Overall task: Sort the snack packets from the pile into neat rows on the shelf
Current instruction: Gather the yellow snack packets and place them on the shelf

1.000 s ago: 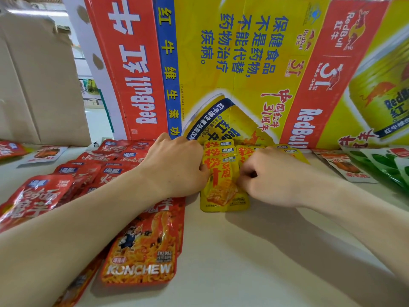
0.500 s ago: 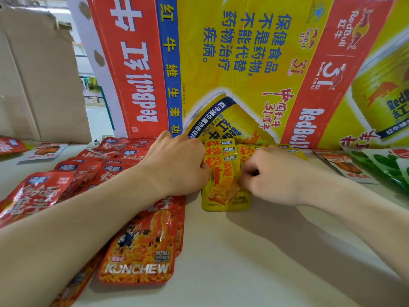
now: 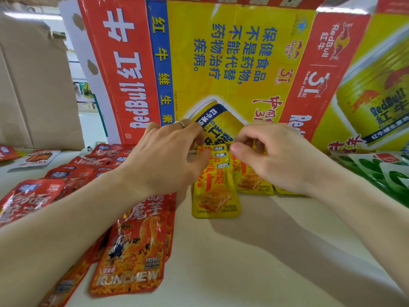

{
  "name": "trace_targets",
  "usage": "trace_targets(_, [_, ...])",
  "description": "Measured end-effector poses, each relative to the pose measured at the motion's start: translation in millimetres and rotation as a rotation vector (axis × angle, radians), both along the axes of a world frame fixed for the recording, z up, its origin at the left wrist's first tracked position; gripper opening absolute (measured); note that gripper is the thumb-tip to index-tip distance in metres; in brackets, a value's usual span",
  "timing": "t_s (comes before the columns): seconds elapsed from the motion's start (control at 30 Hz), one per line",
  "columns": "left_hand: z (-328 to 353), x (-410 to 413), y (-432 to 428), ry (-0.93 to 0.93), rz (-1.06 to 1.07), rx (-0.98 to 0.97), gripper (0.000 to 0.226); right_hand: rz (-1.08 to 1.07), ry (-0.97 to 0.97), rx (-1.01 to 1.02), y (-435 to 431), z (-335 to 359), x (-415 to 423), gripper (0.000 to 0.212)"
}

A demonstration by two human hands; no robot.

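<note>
The yellow packets (image 3: 215, 196) lay in short overlapping rows on the pale shelf (image 3: 254, 262), right against the printed Red Bull carton (image 3: 232, 63). The left hand (image 3: 168, 156) hung over their upper ends, its fingers loosely curled; whether they pinched the front packet could not be told. The right hand (image 3: 276, 156) hung beside it, fingers loosely bent and holding nothing. Red packets (image 3: 132, 251) lay in rows to the left, green packets (image 3: 380, 171) to the right.
</note>
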State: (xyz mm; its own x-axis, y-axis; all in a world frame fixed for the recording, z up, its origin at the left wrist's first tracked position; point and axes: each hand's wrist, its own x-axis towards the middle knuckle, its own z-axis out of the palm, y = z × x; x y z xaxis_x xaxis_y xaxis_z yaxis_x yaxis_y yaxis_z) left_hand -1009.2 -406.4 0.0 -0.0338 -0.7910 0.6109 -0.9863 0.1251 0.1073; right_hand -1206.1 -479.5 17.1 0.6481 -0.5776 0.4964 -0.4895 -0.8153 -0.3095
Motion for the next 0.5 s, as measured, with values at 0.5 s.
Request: trace_targets(0.5, [12.9,-0.3,14.7,-0.132,0.028,-0.112,0.057,0.015,-0.121,-0.166,-3.0,6.8,-6.4,0.052])
